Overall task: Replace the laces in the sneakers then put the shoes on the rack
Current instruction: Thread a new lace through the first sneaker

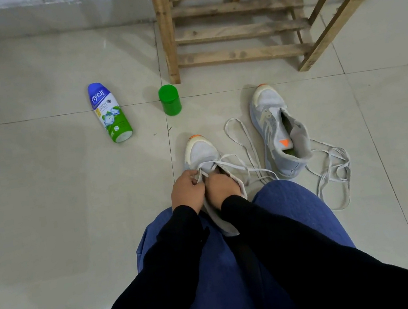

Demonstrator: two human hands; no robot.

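Both hands work at the near sneaker (201, 154) on the floor between the knees: the left hand (186, 191) pinches its white lace (231, 164) in a narrow grip, and the right hand (220, 188) closes on the same lace. The second sneaker (278, 128) lies unlaced just right, below the wooden rack (236, 30).

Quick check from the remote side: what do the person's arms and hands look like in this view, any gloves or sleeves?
Both hands are bare, no gloves: the left hand and right hand show no rings or watch in view. Each arm wears a plain black long sleeve reaching the wrist, with no visible markings. The lap below is covered in blue fabric.
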